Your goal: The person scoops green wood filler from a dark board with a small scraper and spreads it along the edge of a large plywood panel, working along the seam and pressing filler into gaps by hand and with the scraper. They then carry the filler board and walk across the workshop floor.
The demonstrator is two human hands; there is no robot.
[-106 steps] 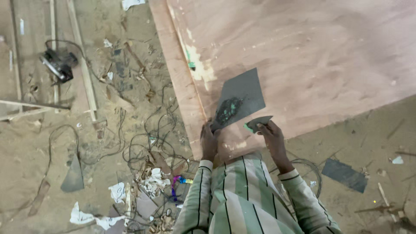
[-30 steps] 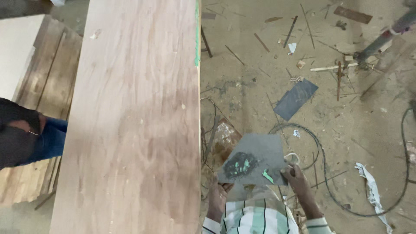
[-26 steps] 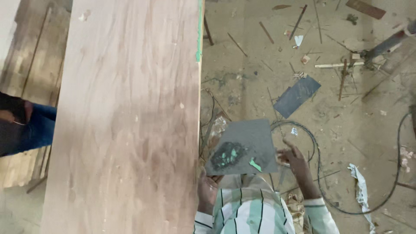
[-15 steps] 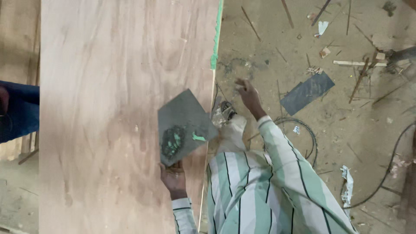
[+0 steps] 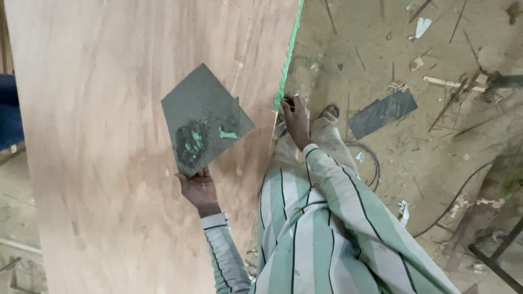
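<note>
The green filler point(image 5: 287, 60) lies as a thin line along the right edge of the large plywood sheet point(image 5: 136, 109), running from the far end of that edge down to a point just beside the right hand point(image 5: 297, 117). So the long axis of this line goes near to far, and the right hand sits at its near end, touching or almost touching the edge; this hand is clearly the nearer one to the line. Its fingers are curled closed around something small at the edge, perhaps a little scraper, but the view is too poor to say what it is. The left hand point(image 5: 199, 190) is over the plywood, well apart from the edge, and its fingers are pinching the near corner of a dark grey flat square board point(image 5: 204, 117), which is held tilted above the sheet. On this board there is a dark smeared patch with green spots point(image 5: 190, 144) and a small green streak point(image 5: 229, 133) to the right of it, so the board carries the stock of the same material, to the left of the working hand. Both sleeves are striped in green and white. On the dusty floor point(image 5: 436, 136) to the right lie a dark flat piece point(image 5: 381, 113), a thin black cable point(image 5: 457, 201) and scattered wood scraps point(image 5: 449, 83).
</note>
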